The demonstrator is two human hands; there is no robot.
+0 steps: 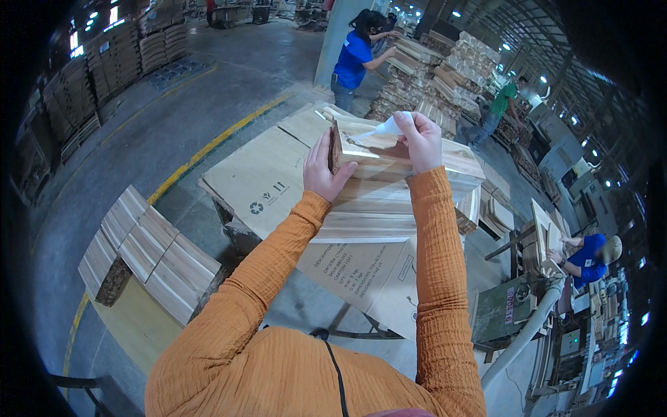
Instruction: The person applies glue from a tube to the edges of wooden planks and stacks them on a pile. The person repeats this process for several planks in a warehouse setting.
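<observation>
My right hand [424,142] is closed round a white squeeze bottle [397,126], tilted so that its tapered nozzle points left and down at a wooden board [379,168]. The nozzle tip is at or just above a dark mark in the wood near the board's left end; I cannot tell whether it touches. My left hand [326,170] grips that end, thumb on the near side and fingers over the end face. Under the board lie more light wooden boards [372,226], stacked on a table covered with printed cardboard [260,170].
Bundled boards [149,240] stand low at the left. Beyond the table, a person in blue [353,62] handles planks at tall wood stacks [455,66]. Another in green [501,101] stands farther right. At the right, a person in blue [590,260] works beside a green machine [504,309] and a pale hose [524,337].
</observation>
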